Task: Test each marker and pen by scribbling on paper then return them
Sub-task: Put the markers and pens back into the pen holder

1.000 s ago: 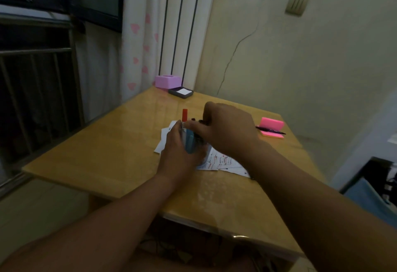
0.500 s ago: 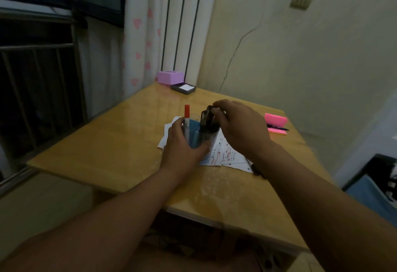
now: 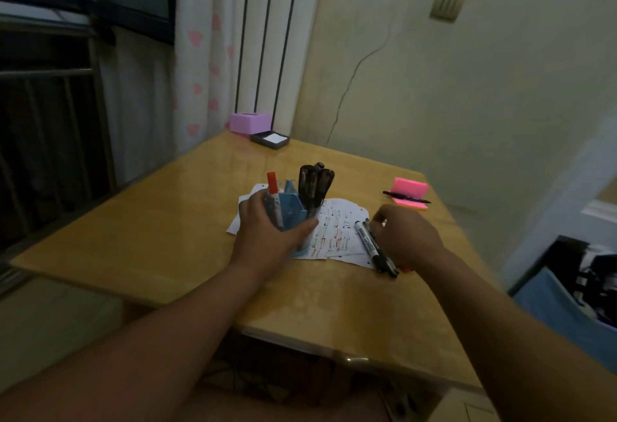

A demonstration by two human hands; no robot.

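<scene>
A clear pen cup (image 3: 293,208) with blue dividers stands on scribbled white paper (image 3: 337,231) in the middle of the wooden table (image 3: 160,238). My left hand (image 3: 270,238) is wrapped around the cup. A red-capped marker (image 3: 274,194) and a bunch of black markers (image 3: 315,184) stick up out of it. To the right, black markers (image 3: 375,248) lie on the paper's edge. My right hand (image 3: 407,238) rests curled right beside them, fingertips at their upper ends; whether it grips one is hidden.
A pink sticky-note pad (image 3: 410,193) with a black pen (image 3: 405,197) across it lies at the right. A pink box (image 3: 249,122) and a dark tray with white notes (image 3: 269,139) sit at the far corner. A blue bin (image 3: 567,301) stands right of the table.
My right hand left the black markers in the cup and dropped right to the loose markers on the paper. My left hand stayed on the cup.
</scene>
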